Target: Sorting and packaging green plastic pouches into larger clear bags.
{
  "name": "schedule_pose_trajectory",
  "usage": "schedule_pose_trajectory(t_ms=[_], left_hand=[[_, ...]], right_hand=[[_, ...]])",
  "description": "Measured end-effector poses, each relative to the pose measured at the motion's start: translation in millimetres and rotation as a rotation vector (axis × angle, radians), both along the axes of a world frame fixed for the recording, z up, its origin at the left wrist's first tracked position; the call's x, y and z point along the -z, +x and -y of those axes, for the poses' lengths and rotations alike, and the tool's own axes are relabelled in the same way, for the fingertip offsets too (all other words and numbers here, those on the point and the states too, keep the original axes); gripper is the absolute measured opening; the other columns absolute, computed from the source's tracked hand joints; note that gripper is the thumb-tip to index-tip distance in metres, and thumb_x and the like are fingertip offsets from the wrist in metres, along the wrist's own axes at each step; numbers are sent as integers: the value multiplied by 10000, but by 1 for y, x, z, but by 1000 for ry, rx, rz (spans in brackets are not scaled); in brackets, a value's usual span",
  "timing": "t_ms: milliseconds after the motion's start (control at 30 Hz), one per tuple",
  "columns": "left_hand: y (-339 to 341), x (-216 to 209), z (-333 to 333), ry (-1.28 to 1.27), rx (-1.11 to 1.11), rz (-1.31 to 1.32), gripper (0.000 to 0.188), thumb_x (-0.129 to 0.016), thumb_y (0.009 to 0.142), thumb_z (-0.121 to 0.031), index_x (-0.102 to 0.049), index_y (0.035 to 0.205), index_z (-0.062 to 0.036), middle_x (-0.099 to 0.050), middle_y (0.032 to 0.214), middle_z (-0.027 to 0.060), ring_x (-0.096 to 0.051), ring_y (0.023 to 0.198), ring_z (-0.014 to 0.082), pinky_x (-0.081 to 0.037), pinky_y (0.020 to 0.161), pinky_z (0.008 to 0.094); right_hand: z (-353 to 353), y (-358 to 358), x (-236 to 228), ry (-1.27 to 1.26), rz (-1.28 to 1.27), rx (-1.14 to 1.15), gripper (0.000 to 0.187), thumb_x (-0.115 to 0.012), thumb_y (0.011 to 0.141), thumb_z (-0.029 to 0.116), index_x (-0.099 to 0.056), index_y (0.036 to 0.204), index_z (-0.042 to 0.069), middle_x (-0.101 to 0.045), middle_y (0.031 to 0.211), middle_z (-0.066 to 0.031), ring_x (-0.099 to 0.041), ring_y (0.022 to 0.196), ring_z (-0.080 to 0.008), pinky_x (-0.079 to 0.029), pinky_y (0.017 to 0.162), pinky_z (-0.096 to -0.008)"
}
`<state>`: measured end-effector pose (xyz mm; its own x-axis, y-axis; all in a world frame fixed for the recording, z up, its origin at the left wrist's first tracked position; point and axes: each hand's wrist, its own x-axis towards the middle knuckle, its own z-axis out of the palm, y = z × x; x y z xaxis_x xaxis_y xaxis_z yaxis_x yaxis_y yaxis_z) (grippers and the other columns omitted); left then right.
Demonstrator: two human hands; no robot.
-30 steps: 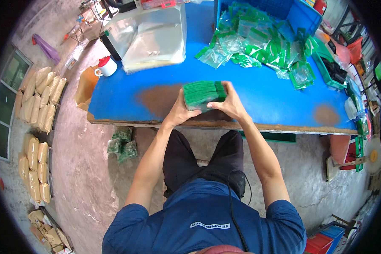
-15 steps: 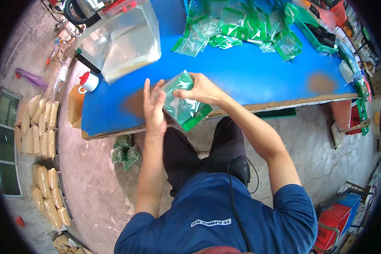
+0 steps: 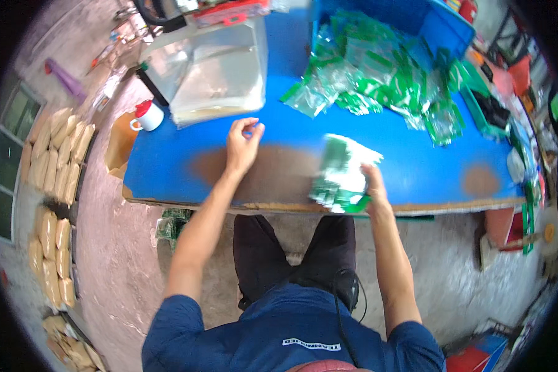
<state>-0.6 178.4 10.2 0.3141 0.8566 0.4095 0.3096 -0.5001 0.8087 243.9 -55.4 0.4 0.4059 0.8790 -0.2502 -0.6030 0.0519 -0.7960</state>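
The head view looks down on a person who sits at a blue worktop. The right hand is closed around a bundle of green and clear packets and holds it at the near edge of the worktop, just in front of the person's body. The bundle is blurred, so I cannot count the packets, but its long side seems to run away from the person, tilted a little to the left.

The left hand hovers over the worn brown patch in the middle of the worktop. It holds nothing; thumb and first finger are curled toward each other, nearly touching. From this hand the bundle lies to the right and slightly nearer to the body, so the right hand is the nearer one.

Beyond the left hand, toward the far side, a stack of clear plastic bags lies flat. A loose heap of green packets is spread over the far right part, well apart from both hands. A white mug with a red lid stands at the left edge.
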Motion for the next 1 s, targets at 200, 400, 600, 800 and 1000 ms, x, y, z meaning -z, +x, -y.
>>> schedule_pose_trajectory(t_ms=[200, 400, 600, 800, 1000], left_hand=[[-65, 30, -191, 221, -369, -322, 281, -787, 789, -332, -701, 832, -67, -708, 759, 105, -695, 736, 296, -534, 675, 407], [-72, 34, -238, -152, -387, -408, 357, -768, 782, -480, -749, 804, -124, -717, 759, 95, -693, 712, 276, -523, 648, 413], [-75, 16, -242, -109, -431, -399, 462, -647, 856, -552, -755, 812, -105, -720, 761, 102, -694, 741, 283, -514, 674, 424], [-67, -10, -215, 220, -489, -521, 333, -648, 912, -374, -685, 842, -50, -705, 825, 134, -674, 809, 338, -500, 721, 470], [-33, -112, -116, 809, -109, -656, 279, -613, 938, -289, -625, 888, -15, -680, 807, 186, -664, 816, 369, -494, 732, 510]], right_hand=[[4, 48, 38, 284, -172, 60, 647, -628, 858, 439, -514, 1351, 35, -624, 1259, -123, -639, 1091, -296, -526, 952, -461], [4, 45, 32, 34, -35, 119, 687, -700, 782, 461, -569, 1284, 11, -664, 1177, -117, -660, 1008, -264, -548, 889, -408], [-2, 40, 24, 90, -24, 106, 720, -701, 781, 478, -546, 1304, 8, -650, 1188, -131, -656, 1027, -279, -546, 903, -432], [-4, 42, 38, 140, -93, 108, 660, -678, 819, 460, -560, 1286, 8, -663, 1170, -126, -672, 1000, -267, -559, 885, -416], [-3, 46, 39, 126, -148, 129, 527, -630, 893, 370, -561, 1266, 4, -679, 1136, -120, -688, 964, -236, -577, 850, -391]])
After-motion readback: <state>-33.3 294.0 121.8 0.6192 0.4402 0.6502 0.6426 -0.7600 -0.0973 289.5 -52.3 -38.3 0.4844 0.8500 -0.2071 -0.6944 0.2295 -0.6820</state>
